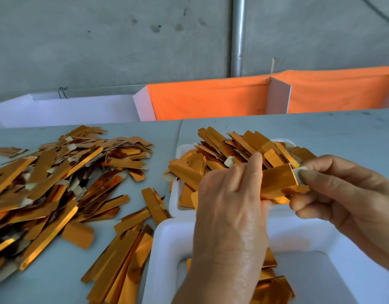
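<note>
Both hands hold one folded gold foil card strip above the white trays. My left hand grips its left end, fingers curled round it. My right hand pinches the right end, the thumb pressing on a small white tab. Under the hands a white foam tray near me holds a few folded gold pieces. A second white tray further away is heaped with gold strips.
A big loose pile of flat gold strips covers the left of the grey table, and a smaller bunch lies beside the near tray. Orange cloth and white panels stand behind the table, before a concrete wall.
</note>
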Demonstrator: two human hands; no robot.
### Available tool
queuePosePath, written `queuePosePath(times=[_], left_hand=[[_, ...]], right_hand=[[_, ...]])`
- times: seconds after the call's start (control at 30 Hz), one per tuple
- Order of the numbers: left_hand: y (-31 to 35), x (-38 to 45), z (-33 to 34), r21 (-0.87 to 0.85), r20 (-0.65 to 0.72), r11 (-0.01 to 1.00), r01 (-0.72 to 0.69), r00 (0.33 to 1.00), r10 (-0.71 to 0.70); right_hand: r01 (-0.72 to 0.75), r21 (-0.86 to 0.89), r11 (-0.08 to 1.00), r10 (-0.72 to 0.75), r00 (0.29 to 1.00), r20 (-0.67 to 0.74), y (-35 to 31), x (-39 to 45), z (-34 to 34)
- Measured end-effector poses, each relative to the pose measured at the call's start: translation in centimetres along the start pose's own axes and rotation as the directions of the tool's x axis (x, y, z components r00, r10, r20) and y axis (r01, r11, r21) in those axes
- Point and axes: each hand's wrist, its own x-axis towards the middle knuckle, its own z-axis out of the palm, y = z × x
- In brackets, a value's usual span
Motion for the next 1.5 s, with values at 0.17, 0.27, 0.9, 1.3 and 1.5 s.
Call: queuePosePath(times=[0.17, 0.27, 0.9, 1.3, 1.5], left_hand=[[0.2, 0.4, -0.8, -0.192, 0.161, 0.977, 0.096, 0.985, -0.065], [-0.2, 0.2, -0.7, -0.354, 0.217, 0.897, 0.265, 0.956, -0.197], [-1.1, 0.0, -0.2, -0.555, 0.284, 0.801, 0.224, 0.956, -0.071], [-1.3, -0.1, 0.0, -0.62, 0.34, 0.705, 0.344, 0.928, -0.154], [-1.5, -0.1, -0.1, -0.627, 0.301, 0.713, 0.314, 0.942, -0.15]], right_hand=[[-0.004, 0.033, 0.999, 0.004, 1.0, 0.015, -0.4, -0.2, 0.5], [0.011, 0.034, 0.999, -0.011, 1.0, 0.017, -0.3, -0.3, 1.0], [0.129, -0.135, 0.982, -0.131, 0.991, -0.006, -0.4, -0.2, 0.9], [-0.091, 0.109, 0.99, 0.081, 0.992, 0.091, 0.4, 0.2, -0.3], [0.01, 0.024, 1.0, -0.014, 0.989, 0.149, 0.2, 0.3, -0.5]])
